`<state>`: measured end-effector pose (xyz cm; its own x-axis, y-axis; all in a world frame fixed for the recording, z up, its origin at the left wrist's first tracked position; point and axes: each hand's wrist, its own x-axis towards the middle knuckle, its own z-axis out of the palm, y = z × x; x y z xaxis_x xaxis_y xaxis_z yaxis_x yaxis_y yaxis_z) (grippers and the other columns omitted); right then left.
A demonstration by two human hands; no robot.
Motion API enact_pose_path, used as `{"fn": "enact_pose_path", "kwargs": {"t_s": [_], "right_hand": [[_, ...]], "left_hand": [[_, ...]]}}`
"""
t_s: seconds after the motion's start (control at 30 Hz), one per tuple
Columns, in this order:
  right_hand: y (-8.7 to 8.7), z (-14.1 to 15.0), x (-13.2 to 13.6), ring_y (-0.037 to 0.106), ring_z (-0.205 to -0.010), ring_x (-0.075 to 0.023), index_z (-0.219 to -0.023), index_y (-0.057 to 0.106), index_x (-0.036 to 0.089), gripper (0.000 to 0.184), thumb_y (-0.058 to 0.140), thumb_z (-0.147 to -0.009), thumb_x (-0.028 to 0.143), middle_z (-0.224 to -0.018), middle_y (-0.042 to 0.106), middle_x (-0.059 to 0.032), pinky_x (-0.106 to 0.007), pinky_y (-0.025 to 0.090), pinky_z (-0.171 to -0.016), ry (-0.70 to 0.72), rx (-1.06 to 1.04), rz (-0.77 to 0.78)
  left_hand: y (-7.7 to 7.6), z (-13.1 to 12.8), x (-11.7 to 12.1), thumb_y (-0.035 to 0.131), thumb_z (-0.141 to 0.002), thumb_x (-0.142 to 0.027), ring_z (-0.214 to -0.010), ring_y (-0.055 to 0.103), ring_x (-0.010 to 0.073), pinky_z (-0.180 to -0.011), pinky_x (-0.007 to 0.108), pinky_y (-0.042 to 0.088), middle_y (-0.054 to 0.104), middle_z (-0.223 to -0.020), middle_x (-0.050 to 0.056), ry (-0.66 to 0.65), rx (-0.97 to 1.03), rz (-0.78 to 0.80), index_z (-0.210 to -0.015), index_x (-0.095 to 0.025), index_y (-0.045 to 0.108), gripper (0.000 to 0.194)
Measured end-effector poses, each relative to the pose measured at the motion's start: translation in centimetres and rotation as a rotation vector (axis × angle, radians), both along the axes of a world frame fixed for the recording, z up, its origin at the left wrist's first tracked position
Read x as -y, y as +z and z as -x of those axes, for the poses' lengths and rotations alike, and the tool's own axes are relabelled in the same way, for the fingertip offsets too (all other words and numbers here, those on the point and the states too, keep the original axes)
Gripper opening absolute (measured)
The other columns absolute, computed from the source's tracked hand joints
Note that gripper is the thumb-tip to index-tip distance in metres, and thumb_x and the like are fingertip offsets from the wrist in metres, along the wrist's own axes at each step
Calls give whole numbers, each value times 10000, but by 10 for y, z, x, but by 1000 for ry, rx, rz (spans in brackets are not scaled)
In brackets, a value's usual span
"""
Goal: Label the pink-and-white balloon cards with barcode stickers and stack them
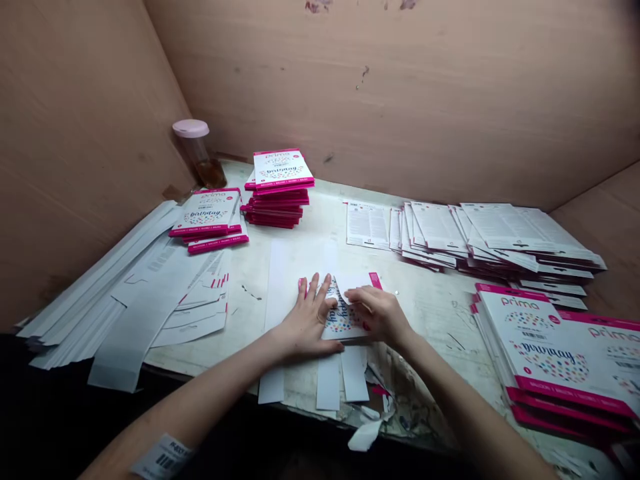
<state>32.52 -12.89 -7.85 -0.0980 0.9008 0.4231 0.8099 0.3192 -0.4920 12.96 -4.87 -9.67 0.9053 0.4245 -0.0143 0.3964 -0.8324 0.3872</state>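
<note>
My left hand (310, 317) lies flat, fingers spread, pressing down a printed birthday packet (343, 323) at the middle of the table's front. White paper (356, 283) with a pink corner covers the packet's far right part. The fingers of my right hand (377, 312) are pinched on the edge of this white paper, close to the left fingertips. Whether the paper is a flap of the packet or a separate piece, I cannot tell. Several long white strips (273, 300) lie beside and under the packet, their near ends reaching the table edge.
Pink-and-white packets form stacks at the back (283, 170), left (207, 213) and right (545, 347). Face-down packets (435, 227) spread across the back right. White strips (100, 287) are piled left, near a lidded jar (203, 153). Torn paper (365, 435) hangs at the front edge.
</note>
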Motion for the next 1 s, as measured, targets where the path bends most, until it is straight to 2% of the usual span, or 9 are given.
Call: {"fn": "enact_pose_path", "kwargs": {"t_s": [0.07, 0.13, 0.23, 0.33, 0.47, 0.6, 0.77, 0.87, 1.0], "right_hand": [[-18, 9, 19, 686, -979, -205, -971, 639, 234, 199, 469, -928, 140, -1021, 729, -76, -346, 560, -823, 0, 0, -80], [-26, 14, 32, 655, -1084, -208, -1011, 628, 233, 218, 447, -944, 133, -1097, 712, -83, -378, 551, -903, 1, -20, -100], [-18, 18, 56, 614, -1118, -227, -1105, 595, 220, 191, 521, -930, 201, -1105, 689, -101, -420, 533, -932, 87, -18, -36], [-2, 21, 90, 586, -1026, -269, -1101, 595, 195, 327, 678, -830, 357, -1057, 656, -124, -442, 547, -831, 186, 108, 121], [4, 28, 118, 561, -945, -248, -979, 614, 194, 120, 579, -868, 164, -937, 638, -96, -411, 526, -783, 193, 235, 85], [10, 25, 93, 532, -850, -217, -931, 584, 216, 128, 505, -890, 124, -861, 598, -68, -395, 503, -748, 101, 97, 18], [15, 7, 33, 527, -800, -200, -804, 528, 218, 101, 499, -900, 229, -822, 560, -52, -369, 482, -717, 8, -144, 130], [7, 1, 13, 512, -676, -160, -775, 490, 217, 138, 481, -903, 270, -743, 547, -17, -308, 451, -629, -36, -279, 260], [-1, -2, 11, 512, -617, -129, -847, 524, 208, 148, 528, -879, 352, -732, 574, 8, -277, 431, -593, -16, -467, 411]], "left_hand": [[0, 0, 0, 658, -689, -694, -1450, -107, 447, -1129, 663, -29, -38, -1615, 178, -4, 6, 3, -1475, -173, 265, 1022], [3, 0, 0, 629, -712, -693, -1437, -108, 477, -1105, 698, -42, 15, -1628, 113, -37, -23, -9, -1529, -218, 150, 1059], [7, -1, 0, 536, -755, -733, -1412, -83, 535, -1062, 744, -48, 84, -1630, 31, -86, -84, -51, -1536, -286, 166, 974], [9, -2, 0, 495, -756, -769, -1409, -49, 543, -1063, 742, -39, 105, -1628, 22, -84, -102, -84, -1535, -292, 187, 965], [8, -1, -2, 472, -728, -822, -1403, -27, 554, -1071, 734, -25, 119, -1625, 24, -87, -94, -77, -1533, -296, 201, 1000], [9, 0, -1, 354, -889, -685, -1421, -11, 521, -1080, 723, -11, 147, -1620, -5, -77, -62, -62, -1524, -327, 222, 741], [10, -1, 2, 367, -954, -465, -1448, -59, 458, -1091, 719, -12, 143, -1619, -28, -48, -59, -50, -1509, -310, 274, 584], [10, -2, 0, 371, -965, -395, -1483, -18, 349, -1126, 668, -51, 168, -1613, -12, -97, -44, -51, -1502, -284, 274, 557], [7, -4, -3, 364, -972, -337, -1494, 86, 228, -1190, 542, -14, 189, -1608, -4, -121, -13, -47, -1487, -263, 286, 527]]}}
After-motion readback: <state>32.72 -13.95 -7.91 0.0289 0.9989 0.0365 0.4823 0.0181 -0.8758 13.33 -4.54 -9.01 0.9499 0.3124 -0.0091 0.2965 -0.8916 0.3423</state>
